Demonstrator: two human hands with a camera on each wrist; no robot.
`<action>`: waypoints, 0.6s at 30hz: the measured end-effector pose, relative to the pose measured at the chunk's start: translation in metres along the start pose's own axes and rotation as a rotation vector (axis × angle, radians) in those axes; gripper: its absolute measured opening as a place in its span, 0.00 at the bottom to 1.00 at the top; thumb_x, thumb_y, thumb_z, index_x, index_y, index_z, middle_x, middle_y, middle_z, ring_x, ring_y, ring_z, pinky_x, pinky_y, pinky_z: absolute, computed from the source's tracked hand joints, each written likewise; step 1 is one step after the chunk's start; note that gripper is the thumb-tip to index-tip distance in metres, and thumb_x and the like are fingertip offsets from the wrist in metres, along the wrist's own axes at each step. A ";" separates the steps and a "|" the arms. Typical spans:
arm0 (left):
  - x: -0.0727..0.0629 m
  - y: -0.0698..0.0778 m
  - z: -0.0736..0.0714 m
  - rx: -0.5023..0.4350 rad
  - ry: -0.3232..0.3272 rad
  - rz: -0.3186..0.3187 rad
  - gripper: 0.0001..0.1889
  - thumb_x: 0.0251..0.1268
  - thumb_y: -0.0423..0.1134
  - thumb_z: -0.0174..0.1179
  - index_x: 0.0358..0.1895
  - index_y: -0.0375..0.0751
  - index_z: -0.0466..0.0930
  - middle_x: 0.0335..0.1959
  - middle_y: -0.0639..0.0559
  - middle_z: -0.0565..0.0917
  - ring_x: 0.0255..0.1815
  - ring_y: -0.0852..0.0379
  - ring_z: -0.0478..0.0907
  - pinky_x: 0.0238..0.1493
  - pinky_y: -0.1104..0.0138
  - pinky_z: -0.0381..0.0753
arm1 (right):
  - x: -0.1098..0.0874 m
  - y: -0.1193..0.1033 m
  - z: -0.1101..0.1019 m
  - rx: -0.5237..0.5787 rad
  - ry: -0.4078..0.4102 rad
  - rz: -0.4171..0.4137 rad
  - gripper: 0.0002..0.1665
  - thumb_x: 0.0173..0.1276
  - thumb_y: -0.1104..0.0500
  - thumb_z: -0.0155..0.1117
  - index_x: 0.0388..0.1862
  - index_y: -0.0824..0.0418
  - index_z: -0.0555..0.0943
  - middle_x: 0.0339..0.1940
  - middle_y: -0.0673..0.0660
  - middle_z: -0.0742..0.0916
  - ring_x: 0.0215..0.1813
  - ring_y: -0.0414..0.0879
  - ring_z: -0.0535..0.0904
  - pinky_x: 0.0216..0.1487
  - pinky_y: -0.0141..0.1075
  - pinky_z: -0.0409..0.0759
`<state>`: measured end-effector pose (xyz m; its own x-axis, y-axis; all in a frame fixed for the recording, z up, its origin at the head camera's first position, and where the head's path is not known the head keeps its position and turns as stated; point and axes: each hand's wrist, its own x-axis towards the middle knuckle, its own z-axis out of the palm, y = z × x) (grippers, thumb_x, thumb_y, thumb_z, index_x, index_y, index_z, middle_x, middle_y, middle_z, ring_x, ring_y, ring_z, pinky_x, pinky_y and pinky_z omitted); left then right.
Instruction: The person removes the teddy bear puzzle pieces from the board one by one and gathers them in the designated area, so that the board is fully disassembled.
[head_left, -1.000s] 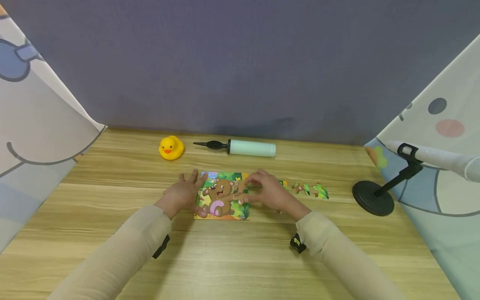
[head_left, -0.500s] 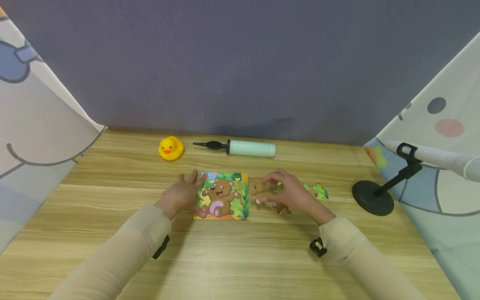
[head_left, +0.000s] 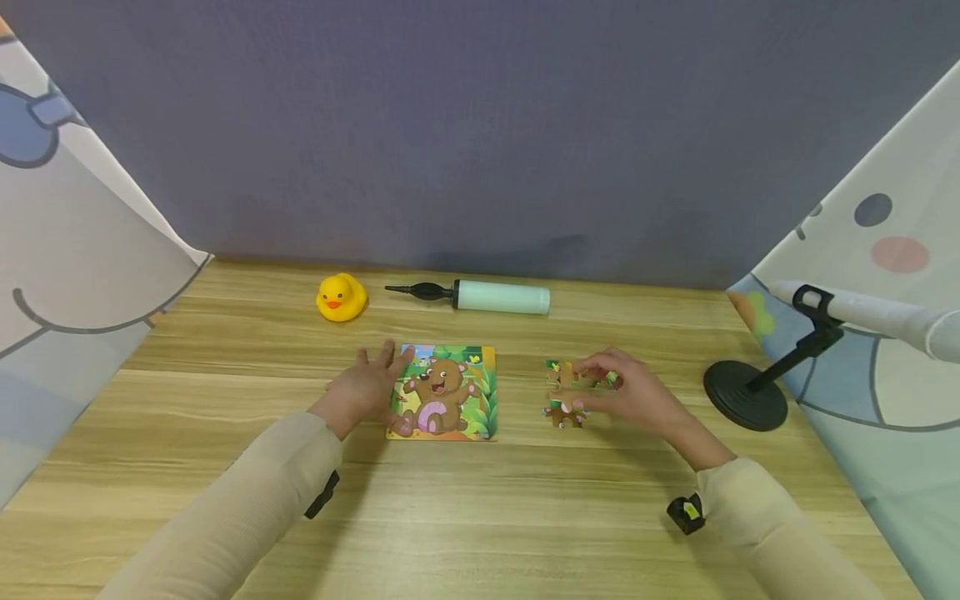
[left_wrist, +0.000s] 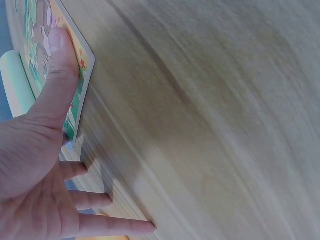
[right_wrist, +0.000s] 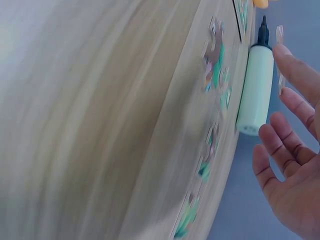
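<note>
Puzzle piece has shifted rightward, pinched in right grip

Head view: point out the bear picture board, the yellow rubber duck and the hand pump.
Bear picture board (head_left: pixel 444 395): head view, on the printed bear, mid-board.
Yellow rubber duck (head_left: pixel 342 297): head view, on its head.
Hand pump (head_left: pixel 483 296): head view, on the pale green barrel.
</note>
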<state>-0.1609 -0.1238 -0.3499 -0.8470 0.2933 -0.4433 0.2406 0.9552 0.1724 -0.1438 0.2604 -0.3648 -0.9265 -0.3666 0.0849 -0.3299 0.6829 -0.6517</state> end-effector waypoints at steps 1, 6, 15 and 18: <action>0.000 0.000 0.000 0.000 0.001 0.001 0.67 0.43 0.60 0.79 0.83 0.39 0.45 0.81 0.29 0.43 0.76 0.18 0.44 0.46 0.24 0.73 | -0.002 0.002 -0.002 -0.003 0.002 0.001 0.25 0.58 0.55 0.81 0.54 0.58 0.85 0.46 0.57 0.84 0.47 0.54 0.78 0.43 0.40 0.76; -0.001 0.000 0.000 0.000 0.008 0.007 0.67 0.43 0.59 0.79 0.83 0.38 0.45 0.81 0.29 0.44 0.76 0.17 0.44 0.47 0.25 0.73 | -0.015 0.009 -0.011 -0.017 -0.005 0.008 0.24 0.60 0.54 0.79 0.55 0.58 0.85 0.47 0.56 0.84 0.47 0.54 0.76 0.41 0.39 0.76; 0.002 -0.002 0.002 0.005 0.005 0.006 0.67 0.44 0.60 0.78 0.83 0.40 0.44 0.81 0.29 0.43 0.76 0.18 0.44 0.48 0.25 0.73 | -0.038 0.030 -0.018 -0.080 0.026 0.047 0.24 0.58 0.53 0.81 0.53 0.57 0.86 0.44 0.52 0.84 0.44 0.49 0.77 0.37 0.35 0.76; 0.003 -0.002 0.003 0.003 0.001 0.003 0.67 0.45 0.60 0.78 0.83 0.40 0.44 0.81 0.30 0.43 0.76 0.19 0.44 0.47 0.25 0.73 | -0.046 0.038 -0.019 -0.082 0.033 0.074 0.24 0.58 0.53 0.81 0.53 0.57 0.86 0.44 0.51 0.85 0.44 0.47 0.78 0.37 0.34 0.78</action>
<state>-0.1625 -0.1251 -0.3541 -0.8467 0.2966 -0.4417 0.2449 0.9543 0.1714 -0.1170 0.3151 -0.3790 -0.9538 -0.2935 0.0644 -0.2731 0.7570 -0.5937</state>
